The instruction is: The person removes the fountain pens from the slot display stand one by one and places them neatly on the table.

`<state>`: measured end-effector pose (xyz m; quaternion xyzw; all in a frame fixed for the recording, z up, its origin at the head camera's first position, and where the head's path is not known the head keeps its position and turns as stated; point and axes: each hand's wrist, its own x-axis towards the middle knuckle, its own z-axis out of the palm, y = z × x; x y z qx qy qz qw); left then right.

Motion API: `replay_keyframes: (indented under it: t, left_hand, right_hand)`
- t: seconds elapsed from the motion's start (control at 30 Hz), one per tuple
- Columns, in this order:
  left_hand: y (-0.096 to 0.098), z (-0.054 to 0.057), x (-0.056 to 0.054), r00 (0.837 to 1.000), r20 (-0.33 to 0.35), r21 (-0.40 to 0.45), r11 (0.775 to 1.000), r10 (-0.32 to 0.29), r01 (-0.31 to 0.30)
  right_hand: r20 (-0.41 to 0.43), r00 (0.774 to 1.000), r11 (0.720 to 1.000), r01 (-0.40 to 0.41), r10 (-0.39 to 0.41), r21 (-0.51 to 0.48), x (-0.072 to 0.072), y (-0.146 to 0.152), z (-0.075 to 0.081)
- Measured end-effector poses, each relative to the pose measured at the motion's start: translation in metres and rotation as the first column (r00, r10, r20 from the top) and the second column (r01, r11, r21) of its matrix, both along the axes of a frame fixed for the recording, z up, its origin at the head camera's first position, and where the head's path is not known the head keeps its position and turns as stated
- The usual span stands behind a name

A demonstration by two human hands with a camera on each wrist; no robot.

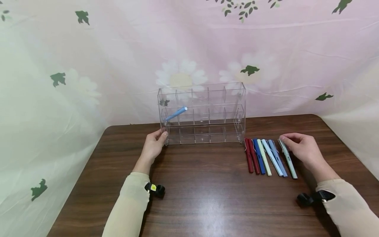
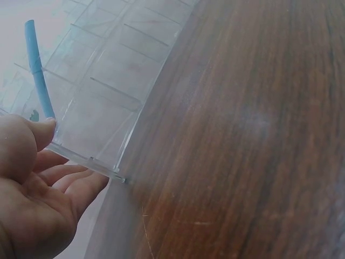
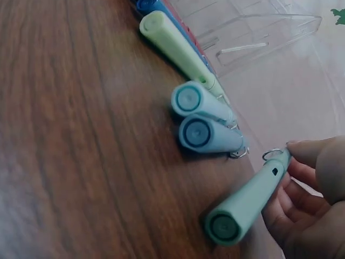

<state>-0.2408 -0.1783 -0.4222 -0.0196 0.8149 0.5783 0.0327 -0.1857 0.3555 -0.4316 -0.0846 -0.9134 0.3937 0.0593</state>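
Observation:
My left hand grips the lower left side of a clear acrylic pen rack, its thumb at the front and fingers behind the side panel. One blue pen leans slantwise in the rack's left compartment. At the right, my right hand pinches the clip end of a pale green pen between thumb and fingers. In the right wrist view that pen points its far end toward the camera. Left of it lie a greyish-blue pen and a light blue pen, side by side.
Further left in the row are a yellow-green pen, a dark blue pen and two red pens. Everything stands on a dark wooden table. A floral cloth hangs right behind the rack.

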Motion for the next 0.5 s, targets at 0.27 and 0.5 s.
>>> replay_keyframes:
  t: [0.27,0.5]
  left_hand:
    - [0.0007,0.0,0.0001,1.0,0.003,-0.007,1.0,-0.004,0.004]
    - [-0.0002,-0.0002,-0.0003,1.0,-0.007,-0.005,1.0,-0.003,0.003]
  right_hand:
    - [0.063,0.998,0.998,-0.017,0.013,0.061,-0.0057,-0.0001,-0.0028]
    - [0.098,0.994,0.991,-0.06,0.049,0.117,-0.0102,-0.0006,-0.0011]
